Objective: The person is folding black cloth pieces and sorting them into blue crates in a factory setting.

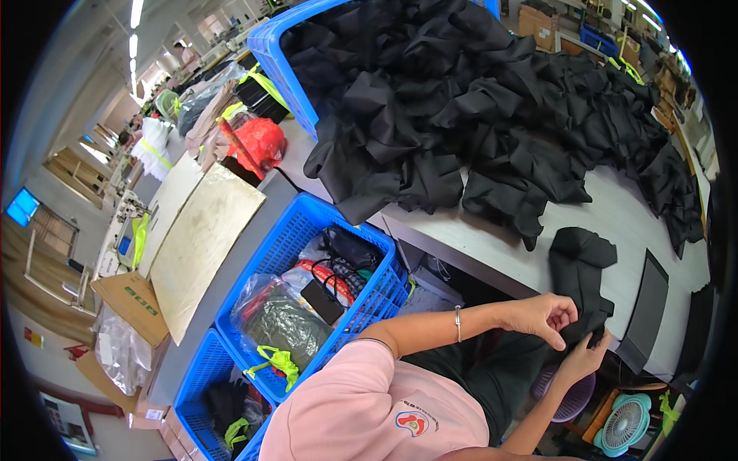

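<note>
A small piece of black fabric lies at the near edge of the white table. My left hand pinches its lower end from the left, a bracelet on the wrist. My right hand comes up from below and grips the same end from underneath. Both hands meet at the table's edge. A big heap of black fabric pieces covers the table beyond, spilling out of a blue crate at the far left.
To my left a blue basket holds bags, cables and a dark box; another blue basket sits nearer. Cardboard sheets and a red bag lie further left. A dark flat panel and a small fan are at right.
</note>
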A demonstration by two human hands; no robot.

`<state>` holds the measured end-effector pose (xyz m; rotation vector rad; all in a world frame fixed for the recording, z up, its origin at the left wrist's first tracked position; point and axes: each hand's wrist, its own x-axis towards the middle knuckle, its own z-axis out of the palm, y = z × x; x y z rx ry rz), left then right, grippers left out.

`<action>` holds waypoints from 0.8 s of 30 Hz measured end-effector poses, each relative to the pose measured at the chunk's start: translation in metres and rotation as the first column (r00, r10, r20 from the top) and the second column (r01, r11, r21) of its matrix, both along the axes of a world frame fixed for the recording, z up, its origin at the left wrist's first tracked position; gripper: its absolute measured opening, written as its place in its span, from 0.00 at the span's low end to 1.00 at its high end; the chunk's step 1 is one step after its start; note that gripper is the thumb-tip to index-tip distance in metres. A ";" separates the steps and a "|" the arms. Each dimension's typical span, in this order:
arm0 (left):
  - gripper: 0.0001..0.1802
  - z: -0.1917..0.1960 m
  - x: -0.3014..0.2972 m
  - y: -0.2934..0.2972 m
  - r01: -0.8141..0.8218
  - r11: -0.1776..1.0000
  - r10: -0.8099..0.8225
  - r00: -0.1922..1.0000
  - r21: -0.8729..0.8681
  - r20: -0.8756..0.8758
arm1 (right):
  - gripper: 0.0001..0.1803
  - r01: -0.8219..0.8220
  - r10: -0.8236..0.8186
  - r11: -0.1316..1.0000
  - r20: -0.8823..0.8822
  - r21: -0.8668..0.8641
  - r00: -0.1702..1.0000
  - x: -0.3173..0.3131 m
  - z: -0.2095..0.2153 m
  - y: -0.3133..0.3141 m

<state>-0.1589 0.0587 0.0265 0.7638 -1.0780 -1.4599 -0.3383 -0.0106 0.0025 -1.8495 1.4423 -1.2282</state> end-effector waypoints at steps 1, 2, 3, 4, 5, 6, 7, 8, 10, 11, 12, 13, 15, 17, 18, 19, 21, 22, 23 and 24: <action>0.24 -0.002 -0.002 -0.002 -0.005 1.000 0.005 1.000 0.000 -0.001 | 0.13 -0.046 0.045 0.999 0.029 0.025 0.999 0.001 0.000 -0.001; 0.22 -0.003 -0.004 -0.003 0.016 0.999 -0.014 0.999 0.049 -0.044 | 0.13 -0.051 0.050 0.998 0.028 0.025 0.998 -0.001 0.000 -0.004; 0.20 -0.006 -0.005 -0.003 0.040 0.995 -0.031 0.995 0.097 -0.090 | 0.14 -0.242 0.174 0.950 0.304 0.199 0.936 -0.004 -0.002 -0.008; 0.18 -0.008 -0.007 -0.003 0.047 0.993 -0.026 0.982 0.106 -0.186 | 0.16 -0.453 0.219 0.837 0.571 0.307 0.791 -0.009 -0.004 -0.012; 0.18 -0.021 -0.006 -0.010 0.091 0.988 -0.059 0.968 0.125 -0.244 | 0.17 -0.639 0.166 0.693 0.788 0.335 0.593 -0.018 -0.006 -0.014; 0.18 -0.018 -0.001 -0.009 0.099 0.983 -0.046 0.949 0.154 -0.313 | 0.22 -0.674 -0.162 0.570 0.869 0.469 0.468 -0.029 -0.003 -0.012; 0.18 -0.015 0.005 -0.008 0.116 0.976 -0.038 0.923 0.183 -0.383 | 0.25 -0.908 -0.076 0.334 0.967 0.253 0.242 -0.037 0.003 -0.018; 0.19 -0.020 0.007 -0.011 0.126 0.974 -0.037 0.908 0.187 -0.416 | 0.24 -0.904 -0.117 0.369 0.975 0.218 0.187 -0.040 0.003 -0.018; 0.20 -0.022 0.010 -0.014 0.068 0.984 0.013 0.893 0.164 -0.449 | 0.23 -0.890 -0.181 0.404 0.972 0.212 0.150 -0.041 -0.007 -0.017; 0.21 -0.019 0.012 -0.014 0.088 0.975 0.011 0.899 0.204 -0.439 | 0.22 -0.877 -0.214 0.416 0.963 0.241 0.164 -0.041 -0.015 -0.021; 0.20 -0.021 0.015 -0.016 0.059 0.977 0.036 0.901 0.204 -0.433 | 0.22 -0.890 -0.195 0.402 0.969 0.218 0.150 -0.032 -0.014 -0.020; 0.20 -0.018 0.017 -0.017 0.044 0.975 0.058 0.897 0.220 -0.437 | 0.20 -0.853 -0.200 0.445 0.958 0.274 0.204 -0.013 -0.003 -0.014; 0.19 -0.017 0.020 -0.019 0.012 0.975 0.061 0.945 0.220 -0.322 | 0.18 -0.834 -0.097 0.461 0.951 0.303 0.292 -0.001 -0.006 -0.018; 0.15 -0.024 0.021 -0.020 -0.101 0.975 0.120 0.989 0.200 -0.087 | 0.15 -0.749 0.024 0.531 0.876 0.397 0.482 0.039 0.045 0.007; 0.12 -0.025 0.022 -0.023 -0.333 0.942 0.335 0.921 -0.041 0.198 | 0.13 -0.624 0.159 0.700 0.776 0.348 0.610 0.029 0.026 0.002; 0.09 -0.027 0.025 -0.028 -0.468 0.814 0.577 0.719 -0.345 0.388 | 0.12 -0.501 0.255 0.828 0.626 0.252 0.737 0.021 0.005 -0.003; 0.09 -0.025 0.036 -0.036 -0.679 0.628 0.776 0.509 -0.380 0.372 | 0.12 0.066 -0.063 0.997 0.069 -0.046 0.996 0.006 0.019 -0.009; 0.09 -0.020 0.027 -0.038 -0.664 0.647 0.761 0.531 -0.374 0.374 | 0.12 0.080 -0.074 0.996 0.180 -0.026 0.981 0.004 0.018 -0.012; 0.08 -0.014 0.018 -0.039 -0.734 0.644 0.763 0.593 -0.217 0.257 | 0.11 0.087 -0.082 0.996 0.290 -0.007 0.953 0.006 0.014 -0.014; 0.08 -0.008 0.010 -0.037 -0.775 0.631 0.772 0.621 -0.046 0.134 | 0.12 0.055 -0.063 0.998 0.335 0.035 0.940 0.007 0.007 -0.018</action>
